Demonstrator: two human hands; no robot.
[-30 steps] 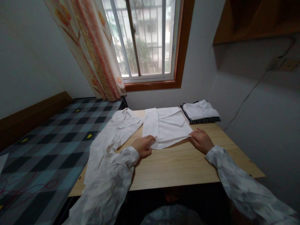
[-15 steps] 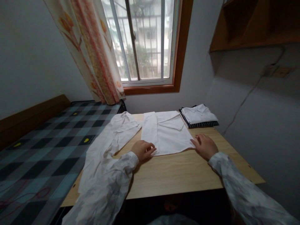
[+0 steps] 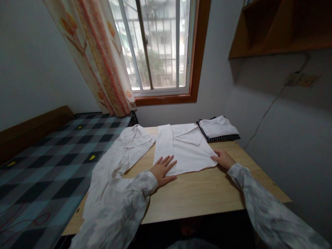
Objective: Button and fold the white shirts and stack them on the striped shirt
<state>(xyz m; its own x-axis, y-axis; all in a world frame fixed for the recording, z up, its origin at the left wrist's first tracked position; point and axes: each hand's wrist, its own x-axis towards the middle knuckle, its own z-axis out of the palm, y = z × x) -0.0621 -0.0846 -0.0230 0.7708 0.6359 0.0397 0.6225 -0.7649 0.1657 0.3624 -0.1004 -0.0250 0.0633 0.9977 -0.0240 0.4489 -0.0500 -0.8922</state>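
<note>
A white shirt [image 3: 192, 157], partly folded, lies flat on the wooden table [image 3: 204, 193], with one side and a sleeve turned in over it. My left hand [image 3: 164, 170] rests spread on its lower left corner, fingers apart. At the lower right corner, my right hand [image 3: 223, 159] pinches the cloth's edge between thumb and fingers. Left of it lies another white garment [image 3: 124, 148], loose and crumpled, running along the table's left side beneath or beside my left sleeve; which one I cannot tell.
A stack of folded clothes [image 3: 219, 127], white over black-striped, sits at the back right corner. A bed with a checked cover [image 3: 62, 162] adjoins the table on the left. Beyond are a curtain [image 3: 101, 65] and a window [image 3: 160, 52]; a wooden shelf [image 3: 280, 34] hangs upper right.
My left hand has flattened and spread out on the shirt's corner. My right hand has closed on the right corner, drawing it slightly outward. The view has shifted slightly.
</note>
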